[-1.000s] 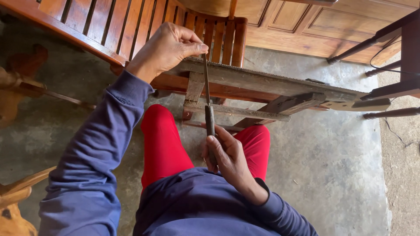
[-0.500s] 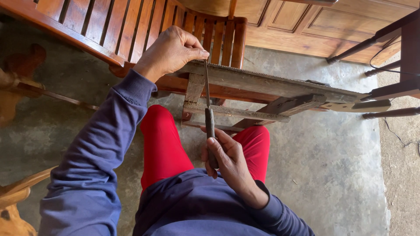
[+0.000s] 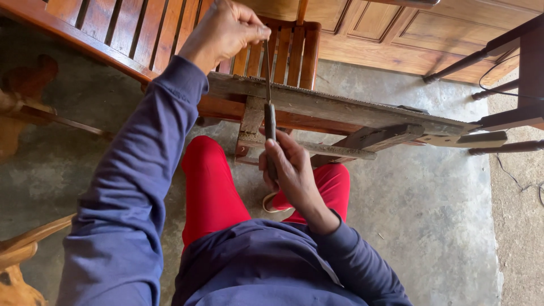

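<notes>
Metal file (image 3: pixel 267 73) tip inside left hand (image 3: pixel 224 31)

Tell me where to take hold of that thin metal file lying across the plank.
Probably both ends of the thin metal file: right hand wraps the dark handle from below, left hand pinches the bare far tip from above, since it spans the weathered wooden plank.

Blue sleeves (image 3: pixel 136 187), red trousers (image 3: pixel 212 187), grey weathered plank (image 3: pixel 351 110), reddish-brown slatted bench (image 3: pixel 113 25), grey floor (image 3: pixel 430 209)
</notes>
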